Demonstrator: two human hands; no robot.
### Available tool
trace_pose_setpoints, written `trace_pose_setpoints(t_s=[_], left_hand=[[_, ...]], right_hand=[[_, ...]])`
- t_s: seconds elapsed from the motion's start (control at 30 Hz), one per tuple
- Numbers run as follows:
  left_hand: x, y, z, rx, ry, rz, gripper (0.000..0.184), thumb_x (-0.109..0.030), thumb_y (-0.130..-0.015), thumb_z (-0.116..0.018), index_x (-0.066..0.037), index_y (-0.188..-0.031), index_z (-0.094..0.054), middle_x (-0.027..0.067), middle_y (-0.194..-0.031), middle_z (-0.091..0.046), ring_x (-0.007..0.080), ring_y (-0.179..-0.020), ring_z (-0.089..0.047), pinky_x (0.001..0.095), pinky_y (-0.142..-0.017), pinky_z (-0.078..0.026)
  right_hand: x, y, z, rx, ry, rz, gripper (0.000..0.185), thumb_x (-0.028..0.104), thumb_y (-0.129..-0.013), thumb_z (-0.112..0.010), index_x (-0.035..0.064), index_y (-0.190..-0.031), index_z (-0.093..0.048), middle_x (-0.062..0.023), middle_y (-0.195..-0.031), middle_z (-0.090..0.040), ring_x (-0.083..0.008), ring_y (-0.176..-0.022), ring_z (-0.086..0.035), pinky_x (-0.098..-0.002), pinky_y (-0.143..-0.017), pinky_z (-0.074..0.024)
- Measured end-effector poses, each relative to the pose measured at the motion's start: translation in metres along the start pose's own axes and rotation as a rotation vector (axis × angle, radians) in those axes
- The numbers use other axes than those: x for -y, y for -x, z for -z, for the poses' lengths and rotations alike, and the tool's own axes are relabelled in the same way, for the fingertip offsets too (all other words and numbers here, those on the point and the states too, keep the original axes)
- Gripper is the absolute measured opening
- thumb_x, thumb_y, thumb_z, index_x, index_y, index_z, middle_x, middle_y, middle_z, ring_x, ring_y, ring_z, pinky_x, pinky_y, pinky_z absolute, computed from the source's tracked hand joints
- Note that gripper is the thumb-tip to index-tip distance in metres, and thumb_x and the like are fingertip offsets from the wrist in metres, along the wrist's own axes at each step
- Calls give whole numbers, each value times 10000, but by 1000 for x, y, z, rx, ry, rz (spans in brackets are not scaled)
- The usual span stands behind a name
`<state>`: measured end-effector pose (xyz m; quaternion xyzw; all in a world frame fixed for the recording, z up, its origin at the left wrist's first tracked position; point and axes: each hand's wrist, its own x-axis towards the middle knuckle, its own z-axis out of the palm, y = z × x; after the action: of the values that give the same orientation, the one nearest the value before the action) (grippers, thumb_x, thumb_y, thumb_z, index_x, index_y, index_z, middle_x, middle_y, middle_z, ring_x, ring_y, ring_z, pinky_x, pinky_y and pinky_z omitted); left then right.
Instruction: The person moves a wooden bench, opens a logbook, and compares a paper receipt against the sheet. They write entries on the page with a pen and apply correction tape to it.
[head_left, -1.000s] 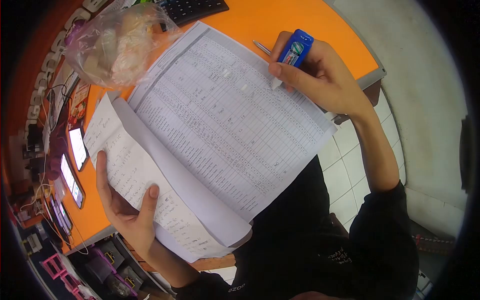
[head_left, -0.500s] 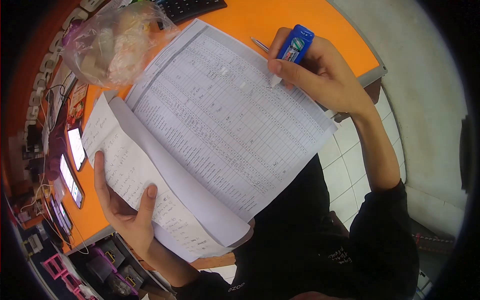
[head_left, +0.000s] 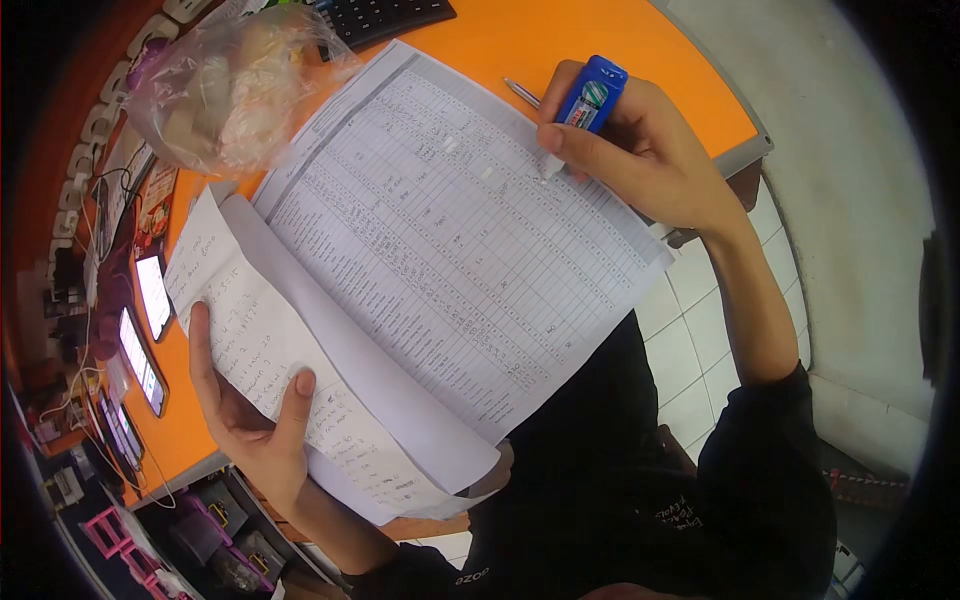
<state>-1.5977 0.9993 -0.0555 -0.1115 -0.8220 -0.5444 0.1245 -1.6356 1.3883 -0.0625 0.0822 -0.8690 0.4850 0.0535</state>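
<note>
My right hand point(head_left: 650, 150) is closed round a blue correction pen point(head_left: 590, 100), its white tip down on the printed table sheet point(head_left: 430, 240) near the sheet's upper right edge. A silver pen point(head_left: 521, 93) shows partly beside that hand; its other end is hidden. My left hand point(head_left: 260, 425) grips the handwritten paper point(head_left: 290, 350) at the lower left, with thumb and a finger on its face. Behind this paper, the left side of the printed sheets curls up.
On the orange desk point(head_left: 540, 35) lie a clear plastic bag point(head_left: 240, 95) with contents and a black keyboard point(head_left: 385, 15). Lit phones point(head_left: 143, 362) and cables line the left side. Below them, an open drawer point(head_left: 225, 530) holds pink and dark items.
The pen tip has shifted only very slightly over the sheet. The handwritten paper and my left hand have moved a little to the left since the earliest frame.
</note>
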Motion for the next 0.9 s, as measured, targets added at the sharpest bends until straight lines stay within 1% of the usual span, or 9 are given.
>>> trace_pose_setpoints(t_s=[0.2, 0.27, 0.4, 0.5, 0.6, 0.67, 0.7, 0.77, 0.9], left_hand=[[1, 0, 1, 2, 3, -5, 988, -73, -771, -884, 21, -1611, -374, 205, -1591, -460, 291, -1442, -467, 416, -1230, -312], [1, 0, 1, 2, 1, -15, 986, -71, -770, -882, 21, -1610, -374, 199, -1595, -458, 290, -1448, -462, 417, -1233, -309], [1, 0, 0, -4, 20, -5, 973, -69, -769, -877, 19, -1605, -386, 194, -1597, -457, 292, -1451, -460, 419, -1235, -308], [1, 0, -1, -1, 17, -16, 967, -69, -769, -877, 18, -1602, -393, 194, -1599, -455, 293, -1451, -459, 418, -1234, -309], [1, 0, -1, -2, 15, -20, 963, -60, -770, -873, 16, -1603, -395, 194, -1601, -451, 293, -1453, -456, 416, -1234, -309], [1, 0, -1, -6, 15, -17, 961, -51, -771, -869, 15, -1603, -394, 194, -1604, -449, 293, -1454, -454, 416, -1234, -308], [1, 0, -1, -4, 25, -11, 961, -40, -771, -864, 16, -1605, -390, 193, -1610, -443, 294, -1458, -451, 417, -1237, -305], [1, 1, -1, 5, 32, -5, 960, -29, -772, -860, 16, -1606, -387, 193, -1617, -438, 295, -1462, -447, 419, -1239, -303], [3, 1, 1, 7, 15, -21, 943, -50, -782, -853, 1, -1606, -398, 180, -1645, -426, 294, -1487, -436, 431, -1263, -279]], right_hand=[[-7, -2, 0, -40, -124, 41, 365, 450, -972, -754, 109, -1099, -738, -60, -835, -661, -128, -712, -649, -277, -620, -478], [-8, -5, 0, -305, -195, 47, 260, 365, -1011, -680, 113, -1077, -676, 12, -789, -591, -73, -672, -575, -242, -684, -462], [6, -7, 27, -330, 27, -115, 325, 413, -986, -699, 107, -1094, -675, 8, -791, -591, -83, -686, -571, -239, -709, -453], [18, -8, 36, -234, 226, -238, 427, 462, -949, -747, 89, -1144, -677, -1, -768, -588, -105, -700, -583, -252, -689, -442], [26, -3, 32, -298, 493, -119, 426, 435, -950, -763, 68, -1159, -700, -25, -750, -601, -128, -686, -591, -251, -667, -438], [31, 2, 31, -221, 680, -50, 344, 365, -945, -788, 48, -1071, -745, -62, -764, -648, -153, -680, -619, -266, -656, -461], [34, 6, 29, -218, 681, -49, 344, 365, -945, -788, 48, -1071, -745, -62, -764, -648, -153, -680, -619, -266, -656, -461], [42, 13, 25, 68, 537, -110, 201, 210, -897, -816, 27, -962, -764, -145, -821, -721, -237, -738, -721, -314, -731, -578], [48, 9, 23, 27, 601, -150, 178, 164, -898, -791, -10, -896, -749, -116, -771, -717, -186, -676, -658, -317, -633, -500]])
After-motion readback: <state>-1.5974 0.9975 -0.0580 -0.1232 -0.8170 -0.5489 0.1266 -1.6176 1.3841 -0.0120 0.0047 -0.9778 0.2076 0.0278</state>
